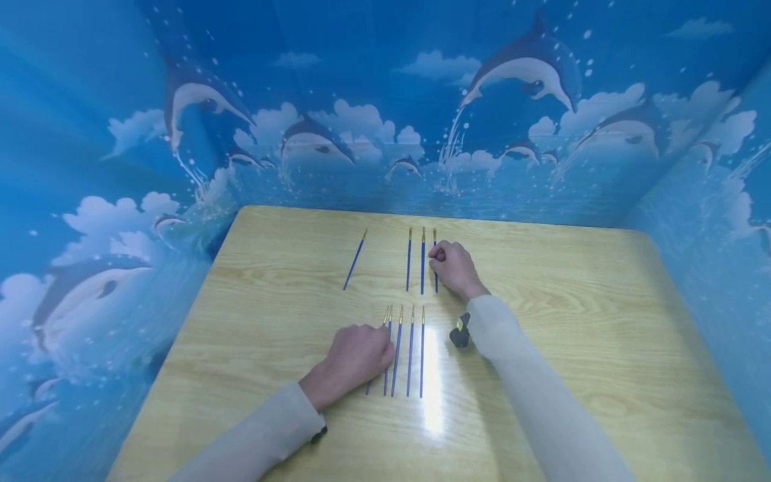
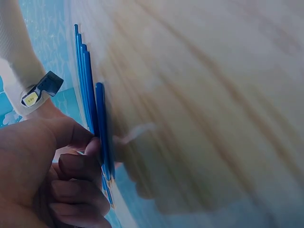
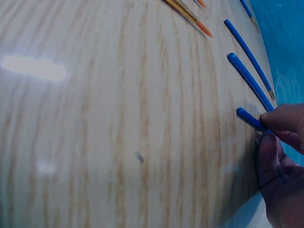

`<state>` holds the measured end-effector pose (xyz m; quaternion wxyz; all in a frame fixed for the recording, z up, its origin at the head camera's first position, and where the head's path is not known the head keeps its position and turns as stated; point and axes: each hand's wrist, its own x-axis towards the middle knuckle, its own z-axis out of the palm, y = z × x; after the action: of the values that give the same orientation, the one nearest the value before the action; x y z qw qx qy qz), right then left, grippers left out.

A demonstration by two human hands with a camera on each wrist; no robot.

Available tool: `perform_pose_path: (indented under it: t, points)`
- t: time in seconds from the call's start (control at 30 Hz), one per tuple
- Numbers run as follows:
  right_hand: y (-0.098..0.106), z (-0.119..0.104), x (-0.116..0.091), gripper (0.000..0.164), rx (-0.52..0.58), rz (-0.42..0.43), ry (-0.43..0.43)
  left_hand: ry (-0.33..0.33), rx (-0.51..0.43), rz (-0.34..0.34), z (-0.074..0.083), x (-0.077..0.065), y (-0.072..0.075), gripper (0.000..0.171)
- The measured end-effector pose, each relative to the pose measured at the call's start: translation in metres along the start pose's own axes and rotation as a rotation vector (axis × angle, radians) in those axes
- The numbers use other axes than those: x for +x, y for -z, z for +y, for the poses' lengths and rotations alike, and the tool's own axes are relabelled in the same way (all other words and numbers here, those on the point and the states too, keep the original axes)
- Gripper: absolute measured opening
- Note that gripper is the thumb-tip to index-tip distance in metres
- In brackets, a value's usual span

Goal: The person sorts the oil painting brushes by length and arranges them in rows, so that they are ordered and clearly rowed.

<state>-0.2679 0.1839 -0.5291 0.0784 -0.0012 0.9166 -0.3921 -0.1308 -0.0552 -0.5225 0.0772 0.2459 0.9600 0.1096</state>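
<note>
My right hand (image 1: 456, 268) is at the right end of the far row, its thumb and forefinger pinching the blue handle of a paintbrush (image 3: 250, 118). Two similar paintbrushes lie just left of it, a middle one (image 1: 423, 264) and an outer one (image 1: 409, 264). Over the left end of the near row, my left hand (image 1: 358, 356) has its fingers curled, thumb and fingertip pinching a blue-handled paintbrush (image 2: 100, 104). That brush is partly hidden under the hand in the head view. Several more paintbrushes lie beside it, including the rightmost brush (image 1: 422, 355).
A single slanted paintbrush (image 1: 355, 259) lies apart at the far left. Everything rests on a light wood-grain table (image 1: 602, 321). Blue dolphin-print walls (image 1: 373, 80) stand along its back and sides. A dark wrist device (image 1: 460, 332) hangs below the right cuff.
</note>
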Motion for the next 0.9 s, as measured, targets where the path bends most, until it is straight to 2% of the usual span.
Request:
perform_pose_path:
  t: [0.27,0.43,0.6,0.9]
  points:
    - [0.0,-0.001,-0.001,0.022,-0.003,0.001,-0.001,-0.033,-0.004,0.033,0.0,-0.001,0.002,0.037]
    - [0.002,-0.001,-0.002,0.022,-0.002,-0.002,-0.001,0.012,-0.007,0.011,-0.004,0.0,0.009,0.034]
    - [0.002,-0.001,-0.002,0.022,0.006,-0.004,-0.006,0.052,0.031,-0.025,-0.009,0.0,0.007,0.027]
    - [0.0,-0.001,0.0,0.021,-0.021,-0.003,-0.004,0.055,0.065,-0.027,-0.01,0.005,0.002,0.014]
